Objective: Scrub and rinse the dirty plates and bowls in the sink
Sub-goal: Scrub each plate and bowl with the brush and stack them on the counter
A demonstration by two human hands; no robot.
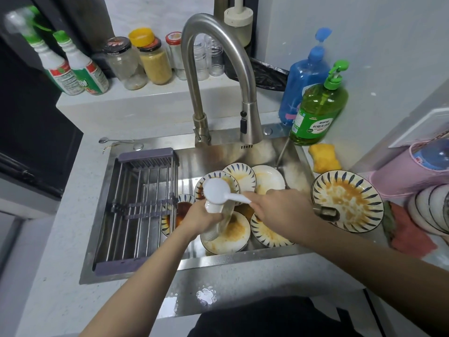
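Over the sink (145,273), nearest us, our left hand (202,218) curls round a clear cup-like thing (215,224), though we cannot tell exactly what it is, while our right hand (279,210) pinches the handle of a white spoon (220,192). We judge the job barely begun: every dish below looks stained, and the drying rack (143,207) holds nothing. We count about six smeared plates (228,235) in the basin, partly hidden. Beside the basin sits one dirty bowl (347,200). Farther back stands one faucet (218,76) and two soap bottles, green (318,110) and blue (303,79).
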